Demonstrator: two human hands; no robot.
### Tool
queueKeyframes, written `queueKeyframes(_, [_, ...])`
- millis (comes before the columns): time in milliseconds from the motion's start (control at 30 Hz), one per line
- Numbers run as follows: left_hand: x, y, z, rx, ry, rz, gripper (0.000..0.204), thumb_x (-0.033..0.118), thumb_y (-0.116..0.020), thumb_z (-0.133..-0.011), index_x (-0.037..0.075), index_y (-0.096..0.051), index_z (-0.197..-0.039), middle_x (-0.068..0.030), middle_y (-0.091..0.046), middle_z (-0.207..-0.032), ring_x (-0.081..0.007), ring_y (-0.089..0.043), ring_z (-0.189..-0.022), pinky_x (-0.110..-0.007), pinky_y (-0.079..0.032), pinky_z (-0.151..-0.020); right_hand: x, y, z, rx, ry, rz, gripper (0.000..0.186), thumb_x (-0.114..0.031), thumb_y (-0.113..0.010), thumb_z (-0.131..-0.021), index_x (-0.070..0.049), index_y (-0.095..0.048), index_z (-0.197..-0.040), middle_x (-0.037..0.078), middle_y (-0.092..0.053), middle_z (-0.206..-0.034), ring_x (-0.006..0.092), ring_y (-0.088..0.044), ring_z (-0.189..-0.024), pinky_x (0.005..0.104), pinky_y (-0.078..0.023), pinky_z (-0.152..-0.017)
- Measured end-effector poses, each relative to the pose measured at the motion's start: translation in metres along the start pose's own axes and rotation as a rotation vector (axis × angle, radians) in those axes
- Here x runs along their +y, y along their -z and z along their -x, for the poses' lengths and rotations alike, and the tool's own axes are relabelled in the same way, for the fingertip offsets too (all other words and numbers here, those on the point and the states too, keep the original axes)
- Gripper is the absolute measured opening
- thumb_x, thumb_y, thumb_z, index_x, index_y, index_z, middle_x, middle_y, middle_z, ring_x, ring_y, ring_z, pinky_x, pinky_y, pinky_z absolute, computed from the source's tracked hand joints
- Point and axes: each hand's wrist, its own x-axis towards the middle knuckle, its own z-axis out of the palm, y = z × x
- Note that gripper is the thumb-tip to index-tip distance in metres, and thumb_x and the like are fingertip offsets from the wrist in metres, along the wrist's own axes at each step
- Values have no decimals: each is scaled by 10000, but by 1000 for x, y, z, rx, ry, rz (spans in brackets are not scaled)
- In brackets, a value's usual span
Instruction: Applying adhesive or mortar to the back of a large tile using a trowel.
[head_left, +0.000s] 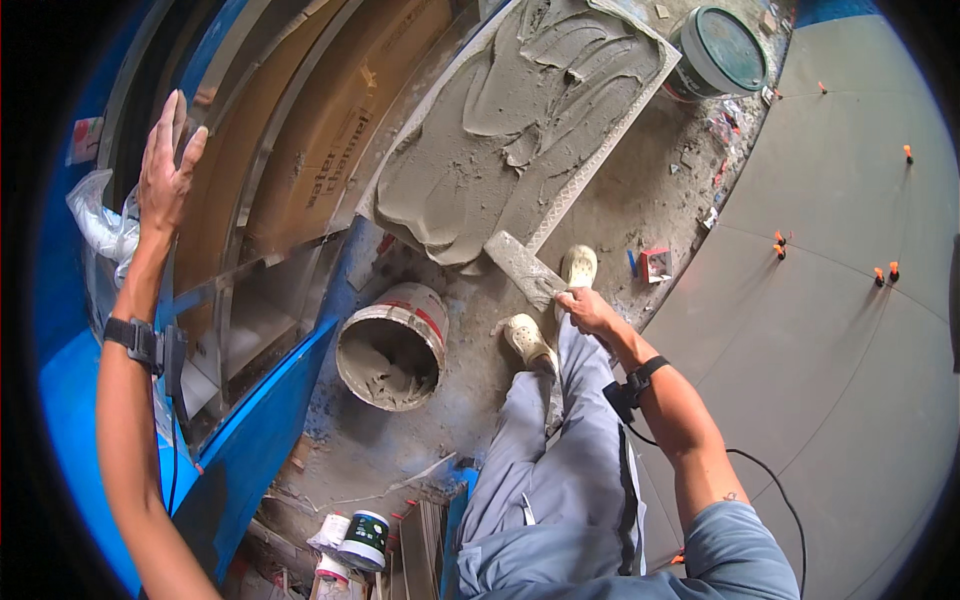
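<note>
Just beyond our feet, the trowel (525, 270) slants up and to the left from our right hand (590, 312), which is closed around its near end. The blade overlaps the lower end of the big tile (588, 188) in our view; we cannot tell whether it touches the mortar (500, 130). That grey layer covers most of the tile, heaped in ridges and swirls, with a pale patterned strip bare along the right edge.

Our left hand (168, 180) is raised at the far left, its fingers straight and the palm holding nothing. It is nearest the cardboard boxes (330, 130) and a plastic bag (105, 225), and we cannot tell if it touches either. Both our wrists wear black straps.

Below the tile, to the left of our pale shoes (578, 266), a bucket (432, 308) with mortar inside stands on the floor (460, 345). Another bucket (700, 55), with a green lid, is beside the tile's upper right corner. A small red box (655, 265) lies near the laid tiles (830, 400) on the right, where orange clips (894, 271) stick up along the joints.
</note>
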Motion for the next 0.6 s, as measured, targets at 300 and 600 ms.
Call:
queueKeyframes(300, [-5,-11,3,9,-8,153,844,706,-421,-871,150,-311,-1496,-160,-361,-1499,-318,-392,-1361,-421,-269,-1148,23,-3,10,156,187,549,450,-439,-509,-910,-7,-593,-1000,263,-643,-937,443,-604,-921,495,-466,-771])
queueKeyframes(600, [-30,-10,-12,40,-49,80,854,748,-392,-852,195,-301,-1497,-165,-313,-1524,-346,-362,-1377,-498,-277,-1147,81,-76,-86,186,365,-188,421,-399,-507,-953,-2,-515,-1094,290,-603,-974,457,-572,-970,467,-445,-817])
